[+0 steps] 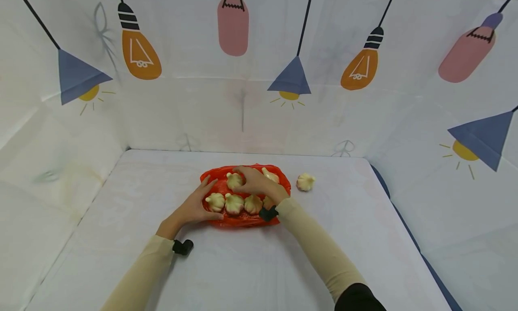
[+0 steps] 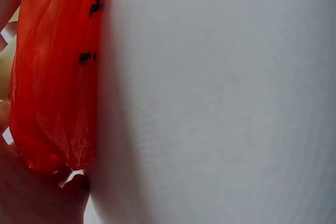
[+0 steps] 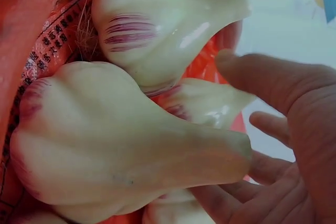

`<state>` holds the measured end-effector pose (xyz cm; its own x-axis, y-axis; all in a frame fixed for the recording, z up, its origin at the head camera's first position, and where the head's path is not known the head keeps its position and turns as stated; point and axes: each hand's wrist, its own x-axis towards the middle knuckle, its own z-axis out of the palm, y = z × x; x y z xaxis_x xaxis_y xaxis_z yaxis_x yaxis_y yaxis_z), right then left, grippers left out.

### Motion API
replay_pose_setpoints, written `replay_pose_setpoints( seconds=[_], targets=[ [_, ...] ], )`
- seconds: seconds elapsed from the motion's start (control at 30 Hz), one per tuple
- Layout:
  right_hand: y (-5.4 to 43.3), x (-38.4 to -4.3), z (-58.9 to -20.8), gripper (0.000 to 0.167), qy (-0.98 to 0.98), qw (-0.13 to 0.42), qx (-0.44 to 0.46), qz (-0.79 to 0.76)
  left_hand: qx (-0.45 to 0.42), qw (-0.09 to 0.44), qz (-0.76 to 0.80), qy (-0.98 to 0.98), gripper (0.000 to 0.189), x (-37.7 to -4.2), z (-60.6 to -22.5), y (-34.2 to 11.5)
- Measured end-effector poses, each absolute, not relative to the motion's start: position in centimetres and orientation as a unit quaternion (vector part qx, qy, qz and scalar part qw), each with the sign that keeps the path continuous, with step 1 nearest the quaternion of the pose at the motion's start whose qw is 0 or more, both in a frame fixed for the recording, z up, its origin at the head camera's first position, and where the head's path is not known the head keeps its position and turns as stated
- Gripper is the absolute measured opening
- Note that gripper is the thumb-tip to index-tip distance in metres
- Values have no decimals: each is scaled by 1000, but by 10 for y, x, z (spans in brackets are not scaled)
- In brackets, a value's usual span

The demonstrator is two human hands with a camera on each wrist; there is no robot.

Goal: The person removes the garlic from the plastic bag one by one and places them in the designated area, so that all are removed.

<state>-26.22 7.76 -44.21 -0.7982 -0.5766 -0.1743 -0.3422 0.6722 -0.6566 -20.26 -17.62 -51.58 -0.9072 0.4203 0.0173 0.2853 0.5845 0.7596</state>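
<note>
A red plastic bag (image 1: 232, 221) with black print lies opened out on the table, several pale garlic bulbs (image 1: 234, 204) with purple streaks sitting in it. At the bag's left end my left hand (image 1: 193, 208) rests, its thumb and fingers spread around the edge. My right hand (image 1: 256, 183) reaches over the bulbs from the right, thumb and fingers apart beside a bulb in the back row (image 1: 234, 181). In the right wrist view the thumb stands clear of the large nearest bulb (image 3: 126, 140); some fingertips are hidden behind bulbs.
One more garlic bulb (image 1: 305, 182) lies on the white table (image 1: 243, 275) to the right of the bag. White sheets (image 1: 182, 113) printed with lamps and light bulbs rise behind and at both sides.
</note>
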Motion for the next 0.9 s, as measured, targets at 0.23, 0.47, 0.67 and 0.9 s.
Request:
replay_pose_setpoints(
  seconds=[0.23, 0.47, 0.67, 0.9],
  targets=[
    [72, -269, -448, 56, 907, 175, -254, -287, 185, 79, 427, 881, 120, -203, -516, -179],
    [69, -270, -449, 49, 912, 176, -247, -276, 178, 75, 434, 880, 116, -201, -515, -178],
    [67, -271, -453, 41, 918, 173, -242, -263, 186, 78, 428, 881, 113, -199, -513, -178],
    [67, -271, -454, 38, 921, 165, -236, -261, 189, 88, 429, 879, 119, -198, -512, -176]
  ],
)
